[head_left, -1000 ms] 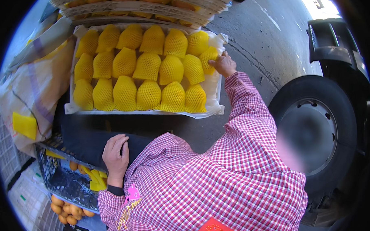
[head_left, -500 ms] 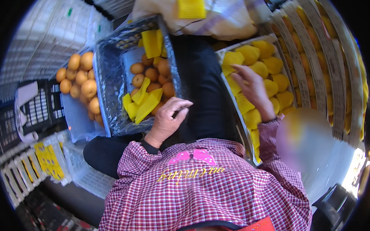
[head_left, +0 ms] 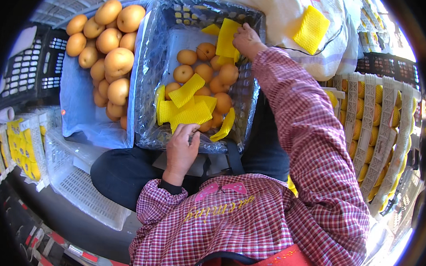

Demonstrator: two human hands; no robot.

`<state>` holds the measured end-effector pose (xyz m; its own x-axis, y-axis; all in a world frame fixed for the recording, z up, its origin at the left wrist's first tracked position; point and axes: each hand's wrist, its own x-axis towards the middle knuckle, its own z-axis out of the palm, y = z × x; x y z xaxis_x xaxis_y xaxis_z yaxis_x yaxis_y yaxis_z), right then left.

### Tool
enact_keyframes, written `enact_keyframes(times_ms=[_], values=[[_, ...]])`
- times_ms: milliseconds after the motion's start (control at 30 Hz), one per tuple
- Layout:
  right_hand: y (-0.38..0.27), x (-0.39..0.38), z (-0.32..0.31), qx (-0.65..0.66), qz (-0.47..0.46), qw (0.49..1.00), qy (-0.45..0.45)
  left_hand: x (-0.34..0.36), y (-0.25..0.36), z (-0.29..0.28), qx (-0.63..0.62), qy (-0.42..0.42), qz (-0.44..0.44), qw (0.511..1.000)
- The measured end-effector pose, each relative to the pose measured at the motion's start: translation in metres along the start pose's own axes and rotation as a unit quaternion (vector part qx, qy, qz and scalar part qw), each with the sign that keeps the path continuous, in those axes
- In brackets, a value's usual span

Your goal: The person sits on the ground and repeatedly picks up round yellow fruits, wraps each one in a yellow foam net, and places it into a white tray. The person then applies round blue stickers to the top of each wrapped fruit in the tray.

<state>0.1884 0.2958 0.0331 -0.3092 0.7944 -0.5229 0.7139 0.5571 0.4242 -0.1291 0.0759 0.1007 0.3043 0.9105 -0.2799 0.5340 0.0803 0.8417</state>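
Observation:
In the head view, a dark, plastic-lined crate (head_left: 143,83) holds orange-brown round fruit (head_left: 202,71) and loose yellow foam sleeves (head_left: 190,113). My right hand (head_left: 246,42) reaches to its back right corner, fingers closed on an upright yellow foam sleeve (head_left: 226,35); the fingertips are partly hidden. Below, at the near rim, my left hand (head_left: 182,153) has its fingers loosely bent and apart beside the sleeves, holding nothing visible. A blue-lined crate (head_left: 75,104) heaped with the same fruit (head_left: 118,61) stands directly left.
A pale woven sack (head_left: 287,20) with a yellow sleeve on it lies at back right. Stacked white trays (head_left: 389,120) of wrapped fruit stand right, more (head_left: 25,147) left. An empty translucent basket (head_left: 84,185) is at lower left; black crates (head_left: 25,56) sit behind it.
The view has turned from the tray of wrapped fruit to the crates. My right hand has left that tray and closed on a sleeve; my left hand stays near the crate's front rim.

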Motion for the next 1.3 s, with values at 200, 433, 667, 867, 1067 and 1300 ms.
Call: enact_keyframes(times_ms=[200,433,667,867,1067,1300], values=[[-0.036,-0.111,-0.099,0.289,-0.103,0.897,0.318,0.003,0.020,0.014,-0.310,0.076,-0.080,0.944],[-0.130,-0.208,-0.121,0.804,-0.083,0.588,0.025,-0.005,0.023,-0.005,-0.416,-0.004,-0.133,0.900],[-0.150,-0.189,-0.125,0.722,-0.113,0.659,0.176,-0.003,0.002,0.000,-0.344,0.115,-0.054,0.930],[-0.115,-0.107,-0.106,0.881,-0.139,0.425,-0.156,-0.006,0.013,-0.023,-0.504,0.015,-0.218,0.836],[-0.097,-0.029,-0.020,0.306,0.029,0.951,0.008,0.006,0.037,-0.061,-0.521,-0.333,-0.245,0.747],[-0.177,0.039,-0.032,0.491,-0.065,0.868,0.039,0.007,0.021,-0.054,-0.495,-0.261,-0.171,0.811]])
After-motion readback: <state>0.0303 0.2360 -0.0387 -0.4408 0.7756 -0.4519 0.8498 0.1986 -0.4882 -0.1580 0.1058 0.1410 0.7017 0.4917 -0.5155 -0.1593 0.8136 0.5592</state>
